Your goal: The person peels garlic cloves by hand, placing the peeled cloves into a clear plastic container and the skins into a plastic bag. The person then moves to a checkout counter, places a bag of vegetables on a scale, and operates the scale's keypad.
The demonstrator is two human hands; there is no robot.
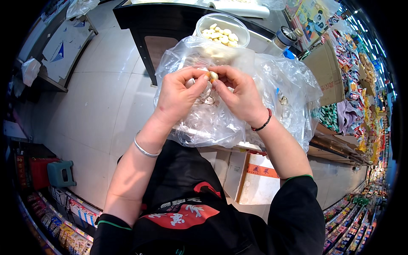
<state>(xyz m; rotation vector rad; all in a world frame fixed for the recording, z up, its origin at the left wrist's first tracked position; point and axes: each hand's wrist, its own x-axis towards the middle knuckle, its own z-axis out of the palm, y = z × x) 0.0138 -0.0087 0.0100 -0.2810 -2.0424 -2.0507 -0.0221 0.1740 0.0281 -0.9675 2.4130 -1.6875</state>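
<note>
A pale garlic clove (214, 76) is pinched between the fingertips of both hands. My left hand (180, 91) grips it from the left, and my right hand (237, 91) from the right. Below them an opened clear plastic bag (213, 122) holds garlic bulbs and papery skins (208, 98), partly covered by my fingers. Just beyond the bag stands a round clear plastic tub (247, 27) with peeled garlic cloves (220, 33) in it. Right of my right hand, another part of the clear plastic (293, 79) spreads out with a few bits of garlic (283, 100) inside.
A lidded jar (280, 40) and a cardboard box (325, 73) stand at the right, before shelves of packaged snacks (353, 92). A plastic roll (240, 9) lies on the black-edged counter (143, 16). Beneath is a white carton (259, 188). A teal stool (61, 173) stands at left.
</note>
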